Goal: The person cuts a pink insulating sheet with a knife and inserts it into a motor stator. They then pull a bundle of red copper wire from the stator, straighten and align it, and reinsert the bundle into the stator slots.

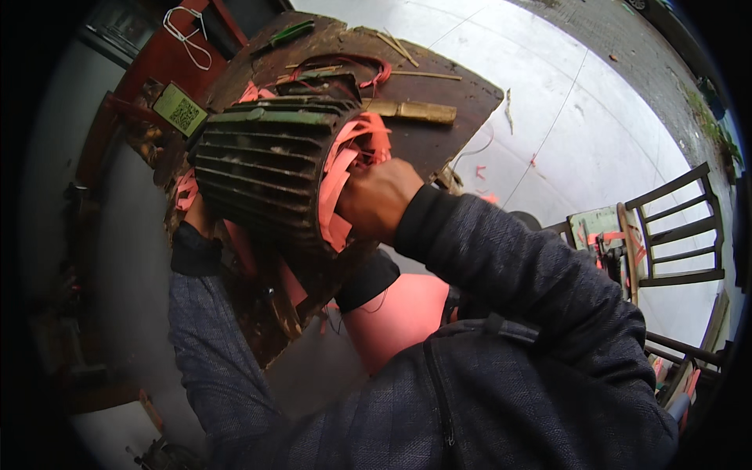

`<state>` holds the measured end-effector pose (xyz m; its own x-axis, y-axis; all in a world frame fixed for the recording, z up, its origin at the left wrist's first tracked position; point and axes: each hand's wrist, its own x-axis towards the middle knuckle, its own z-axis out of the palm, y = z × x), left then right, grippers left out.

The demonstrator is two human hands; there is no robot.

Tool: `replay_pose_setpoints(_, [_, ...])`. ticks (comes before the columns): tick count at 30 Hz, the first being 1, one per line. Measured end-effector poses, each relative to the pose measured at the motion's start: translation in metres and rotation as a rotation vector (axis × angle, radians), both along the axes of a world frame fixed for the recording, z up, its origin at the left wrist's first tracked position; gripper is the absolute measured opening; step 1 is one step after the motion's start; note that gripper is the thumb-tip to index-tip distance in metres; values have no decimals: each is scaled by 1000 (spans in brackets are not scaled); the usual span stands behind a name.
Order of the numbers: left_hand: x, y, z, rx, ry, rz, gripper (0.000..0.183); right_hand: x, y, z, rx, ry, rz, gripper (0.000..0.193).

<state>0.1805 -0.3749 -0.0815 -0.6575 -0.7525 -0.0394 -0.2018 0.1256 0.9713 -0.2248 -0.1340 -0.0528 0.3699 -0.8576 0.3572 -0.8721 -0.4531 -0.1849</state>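
Observation:
A dark, finned electric motor housing (262,157) lies on its side across the worktable. Pinkish-red paper strips (338,182) line its round right-hand opening and stick out past the rim. At that opening is my right hand (381,200), its knuckles bent and fingers curled inward among the strips. The fingertips are hidden inside, so what they grip cannot be made out. My left hand (199,219) is at the housing's left end, near more red strips (186,189). Its fingers are out of sight behind the housing.
On the wooden table (462,82) lie a bamboo piece (411,111), thin sticks (399,48), a red wire coil (380,72) and a green-handled tool (291,33). A green printed card (178,108) stands left. A wooden chair (680,231) stands at right. Red scraps (486,197) dot the floor.

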Motion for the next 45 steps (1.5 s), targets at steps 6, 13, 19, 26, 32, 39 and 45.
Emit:
replay_pose_setpoints(6, [-10, 4, 15, 91, -8, 83, 45, -3, -2, 0, -65, -68, 4, 20])
replay_pose_setpoints(13, [-26, 10, 28, 163, -23, 160, 45, 2, 0, -4, -65, -66, -32, 17])
replay_pose_setpoints(19, [-38, 15, 38, 190, -27, 204, 44, -33, 34, -13, -157, -231, 30, 10])
replay_pose_setpoints(26, [-45, 15, 41, 226, -31, 238, 44, -68, 107, -40, -58, -405, -187, 16])
replay_pose_setpoints(32, [-52, 15, 44, 242, -29, 258, 44, -70, 105, -36, -59, -399, -228, 13])
replay_pose_setpoints(39, [-57, 16, 44, 243, -9, 279, 44, -34, 46, -15, -204, -341, -96, 12])
replay_pose_setpoints(45, [-62, 20, 40, 264, 36, 293, 43, 6, 8, 0, -59, -242, -54, 9])
